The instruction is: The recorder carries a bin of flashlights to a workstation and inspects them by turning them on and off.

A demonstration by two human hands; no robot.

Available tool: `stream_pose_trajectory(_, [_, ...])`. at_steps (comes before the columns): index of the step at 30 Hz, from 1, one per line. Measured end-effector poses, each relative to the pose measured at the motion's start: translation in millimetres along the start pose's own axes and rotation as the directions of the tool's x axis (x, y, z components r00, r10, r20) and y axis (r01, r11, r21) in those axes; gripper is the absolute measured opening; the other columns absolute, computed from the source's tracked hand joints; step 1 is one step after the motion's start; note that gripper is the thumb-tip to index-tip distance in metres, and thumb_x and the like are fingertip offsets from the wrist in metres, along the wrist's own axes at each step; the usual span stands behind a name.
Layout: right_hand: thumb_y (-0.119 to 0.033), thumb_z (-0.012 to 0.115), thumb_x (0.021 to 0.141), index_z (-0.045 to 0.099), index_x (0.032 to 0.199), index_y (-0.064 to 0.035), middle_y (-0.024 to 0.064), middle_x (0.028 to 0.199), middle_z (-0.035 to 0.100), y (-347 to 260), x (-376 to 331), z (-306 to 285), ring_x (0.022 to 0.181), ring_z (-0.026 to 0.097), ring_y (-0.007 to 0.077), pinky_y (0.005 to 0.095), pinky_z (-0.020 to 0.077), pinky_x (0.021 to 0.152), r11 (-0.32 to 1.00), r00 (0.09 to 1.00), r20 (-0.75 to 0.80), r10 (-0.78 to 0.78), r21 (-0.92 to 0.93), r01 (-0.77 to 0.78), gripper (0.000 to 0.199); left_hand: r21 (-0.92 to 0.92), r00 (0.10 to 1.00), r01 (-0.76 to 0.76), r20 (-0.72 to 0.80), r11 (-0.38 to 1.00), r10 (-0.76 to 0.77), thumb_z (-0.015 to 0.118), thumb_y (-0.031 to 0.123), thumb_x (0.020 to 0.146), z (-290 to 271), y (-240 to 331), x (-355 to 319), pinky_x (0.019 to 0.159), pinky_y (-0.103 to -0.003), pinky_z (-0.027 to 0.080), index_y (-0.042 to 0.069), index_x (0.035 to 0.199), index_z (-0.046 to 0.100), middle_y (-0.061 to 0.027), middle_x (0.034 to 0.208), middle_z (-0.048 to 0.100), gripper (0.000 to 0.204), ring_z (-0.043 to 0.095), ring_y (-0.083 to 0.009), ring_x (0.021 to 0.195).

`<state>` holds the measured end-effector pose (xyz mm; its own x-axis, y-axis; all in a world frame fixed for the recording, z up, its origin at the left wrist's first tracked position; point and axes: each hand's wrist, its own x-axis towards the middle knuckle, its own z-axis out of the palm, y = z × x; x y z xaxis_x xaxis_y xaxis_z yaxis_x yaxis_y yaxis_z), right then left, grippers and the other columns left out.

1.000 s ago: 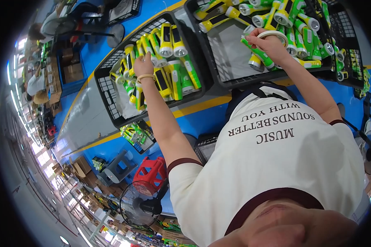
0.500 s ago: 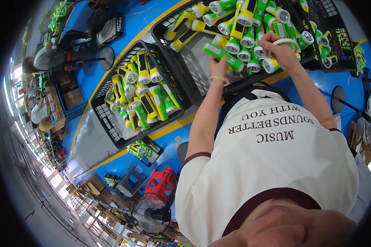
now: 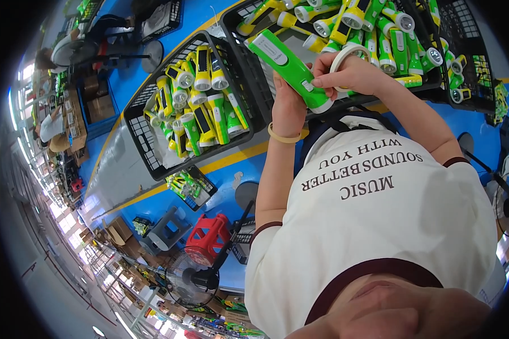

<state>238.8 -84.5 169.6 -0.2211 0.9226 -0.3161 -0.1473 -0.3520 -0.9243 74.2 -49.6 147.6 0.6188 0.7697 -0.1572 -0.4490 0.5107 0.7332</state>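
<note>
A green flashlight [image 3: 288,65] lies slantwise in my left hand [image 3: 289,104], whose fingers wrap its underside; its back, with a pale grey panel, is turned up. Looped at the fingers of my right hand [image 3: 353,73] is a white ring-shaped roll [image 3: 363,51]. The right thumb and fingertips are closed and touch the flashlight near a small white label [image 3: 307,86] on its body. Right behind my hands stands a black crate [image 3: 253,76] heaped with green and yellow flashlights [image 3: 353,17]. A tan band circles my left wrist.
To the left sits another black crate [image 3: 144,148] full of flashlights, with a smaller crate [image 3: 203,195] nearer me. A crate [image 3: 475,62] stands at the right. Stools, including a red one [image 3: 208,238], and a fan [image 3: 189,281] are at the lower left. People work at the far left.
My left hand has brought the green flashlight up and nearer, turning its panelled back upward. My right hand has moved left from above the heap to meet it, still with the white roll.
</note>
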Motion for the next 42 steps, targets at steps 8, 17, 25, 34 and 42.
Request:
stream_pose_trajectory(8, [-0.019,0.066,0.076,0.051,0.073,-0.0035,0.0022,0.059,0.054,-10,14,35,0.051,0.054,0.0077,0.0201,0.0444,0.049,0.981,0.995,-0.054,0.078,-0.174,-0.087,0.022,0.143,0.987,-0.06,0.159,0.988,0.037,0.047,0.008,0.084,-42,13,-12,0.088,-0.032,0.041,0.007,0.128,0.028,-0.0105,0.111,0.047,0.048,0.049,-0.0192,0.102])
stream_pose_trajectory(17, [-0.041,0.066,0.076,0.052,0.079,-0.005,0.0022,0.068,0.053,3,37,56,0.062,0.048,0.0085,0.0224,0.0357,0.052,0.82,0.973,-0.16,-0.166,-0.571,0.046,0.039,-0.192,0.999,-0.008,0.051,0.981,0.018,0.054,-0.001,0.078,-65,24,-23,0.087,-0.031,0.041,0.006,0.13,0.026,-0.0101,0.112,0.048,0.059,0.049,-0.0185,0.101])
stream_pose_trajectory(25, [-0.027,0.058,0.084,0.05,0.088,-0.0053,-0.0009,0.078,0.051,11,62,79,0.068,0.047,0.0064,0.0215,0.0408,0.062,0.968,0.997,-0.075,0.013,-0.25,-0.031,0.024,-0.135,0.999,-0.016,0.035,0.991,0.021,0.061,-0.004,0.07,-99,43,-30,0.089,-0.038,0.042,0.009,0.122,0.031,-0.0104,0.109,0.047,0.062,0.05,-0.0232,0.1])
stream_pose_trajectory(34, [-0.017,0.062,0.08,0.052,0.076,-0.0027,-0.0011,0.072,0.049,25,76,115,0.066,0.045,0.0058,0.0208,0.0365,0.057,0.822,0.927,-0.083,-0.365,-0.496,0.279,0.018,-0.099,0.974,-0.081,-0.217,0.992,0.058,0.056,-0.004,0.071,-125,46,-40,0.08,-0.036,0.046,0.006,0.119,0.033,-0.0127,0.103,0.05,0.055,0.053,-0.0238,0.094])
stream_pose_trajectory(42, [-0.023,0.063,0.081,0.055,0.077,-0.005,-0.0025,0.07,0.051,46,49,45,0.065,0.045,0.0047,0.0195,0.0364,0.058,0.947,0.907,-0.373,-0.194,-0.314,0.073,0.02,0.903,0.784,0.416,-0.417,0.11,0.46,0.068,0.014,0.067,-285,100,-48,0.073,-0.043,0.047,-0.006,0.104,0.047,-0.0231,0.093,0.056,0.047,0.057,-0.0396,0.081])
